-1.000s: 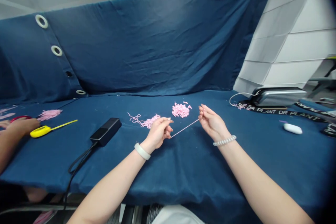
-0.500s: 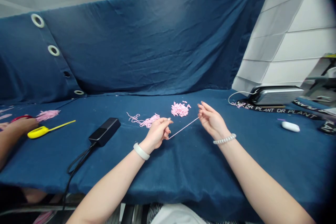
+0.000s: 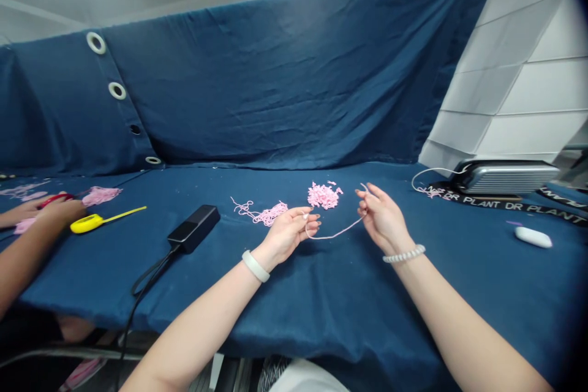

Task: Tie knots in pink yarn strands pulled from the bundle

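Note:
A thin pink yarn strand (image 3: 333,235) sags in a shallow curve between my hands. My left hand (image 3: 287,236) is shut on one end, its fingers curled loosely, and my right hand (image 3: 383,220) pinches the other end at the fingertips. Just beyond them lie a heap of short cut pink yarn pieces (image 3: 324,196) and a tangled pink yarn length (image 3: 264,214) on the blue cloth (image 3: 294,294). At the far left, a co-worker's hand (image 3: 57,211) rests near a pink yarn tassel (image 3: 101,196).
A black power adapter (image 3: 195,228) with its cable lies left of my hands, and a yellow-handled tool (image 3: 87,223) lies further left. To the right are a silver device (image 3: 503,177), a black "DR PLANT" strap (image 3: 505,205) and a white oval object (image 3: 533,237).
The yarn strand was pulled straight and now hangs slack in a curve. My left hand's fingers have loosened. The whole view has shifted slightly.

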Tool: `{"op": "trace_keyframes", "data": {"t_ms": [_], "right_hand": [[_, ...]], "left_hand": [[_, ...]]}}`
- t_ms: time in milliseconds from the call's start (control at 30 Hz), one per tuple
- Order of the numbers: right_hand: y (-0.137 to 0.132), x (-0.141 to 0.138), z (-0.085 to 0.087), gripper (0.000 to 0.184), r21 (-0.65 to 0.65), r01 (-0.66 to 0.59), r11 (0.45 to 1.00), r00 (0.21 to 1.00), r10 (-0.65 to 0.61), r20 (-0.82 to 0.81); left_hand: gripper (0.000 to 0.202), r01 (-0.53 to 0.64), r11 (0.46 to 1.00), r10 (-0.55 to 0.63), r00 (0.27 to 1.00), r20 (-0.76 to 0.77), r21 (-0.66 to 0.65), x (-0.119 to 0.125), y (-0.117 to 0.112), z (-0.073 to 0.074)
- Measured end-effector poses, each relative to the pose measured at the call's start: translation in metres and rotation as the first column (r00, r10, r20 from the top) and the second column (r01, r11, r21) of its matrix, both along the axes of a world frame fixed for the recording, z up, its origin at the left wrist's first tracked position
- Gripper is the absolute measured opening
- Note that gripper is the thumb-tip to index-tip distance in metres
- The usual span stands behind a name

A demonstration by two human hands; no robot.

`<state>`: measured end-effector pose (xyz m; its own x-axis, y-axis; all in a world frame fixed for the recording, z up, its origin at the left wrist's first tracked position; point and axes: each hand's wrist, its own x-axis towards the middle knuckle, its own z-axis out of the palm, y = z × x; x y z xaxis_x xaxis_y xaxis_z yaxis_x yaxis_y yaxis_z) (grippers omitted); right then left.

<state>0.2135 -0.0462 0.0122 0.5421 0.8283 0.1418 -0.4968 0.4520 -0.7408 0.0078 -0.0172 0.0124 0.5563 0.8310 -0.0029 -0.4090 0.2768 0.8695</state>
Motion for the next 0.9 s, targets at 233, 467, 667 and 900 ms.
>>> {"op": "trace_keyframes", "data": {"t_ms": [233,467,667,900], "right_hand": [[-0.007,-0.046,-0.014,0.023,-0.120,-0.178,0.977,0.963,0.198,0.183],[-0.019,-0.067,-0.013,0.029,-0.183,-0.305,0.935,0.900,0.345,0.266],[-0.026,-0.075,-0.010,0.034,-0.190,-0.332,0.924,0.868,0.378,0.323],[-0.029,-0.075,-0.013,0.034,-0.243,-0.309,0.920,0.826,0.386,0.410]], "left_hand": [[0.019,-0.067,0.998,0.068,0.996,-0.062,0.017,0.004,0.000,-0.005],[0.025,-0.008,1.000,0.008,1.000,0.015,0.002,0.005,-0.003,-0.009],[0.020,0.040,0.999,-0.041,0.997,0.072,0.020,0.008,-0.006,-0.014],[0.022,0.084,0.996,-0.080,0.988,0.130,-0.027,0.009,-0.006,-0.016]]}}
